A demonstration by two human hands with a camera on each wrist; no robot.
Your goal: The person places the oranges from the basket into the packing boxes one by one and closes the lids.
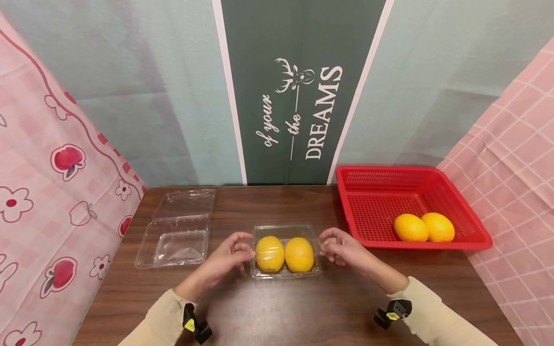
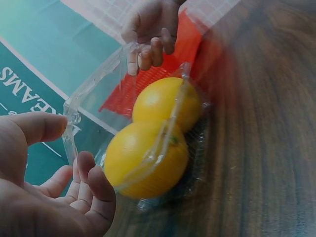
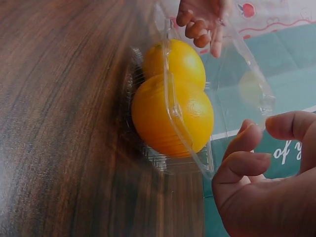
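Observation:
A clear plastic clamshell container (image 1: pixel 285 276) stands on the table with two oranges (image 1: pixel 270 254) side by side in it. Both wrist views show its clear lid (image 2: pixel 101 74) tilted up, partly raised over the fruit. My left hand (image 1: pixel 229 257) pinches the lid's left edge between thumb and fingers. On the opposite side my right hand (image 1: pixel 346 247) pinches the lid's right edge, its thumb and fingertips close together in the right wrist view. Neither hand touches the oranges.
A red plastic basket (image 1: pixel 376 197) sits at the back right, with two more oranges (image 1: pixel 424 228) inside. At the left lies another clear clamshell container (image 1: pixel 173 240), unfolded and without fruit. Printed curtains hang behind and beside the wooden table (image 1: pixel 277 312).

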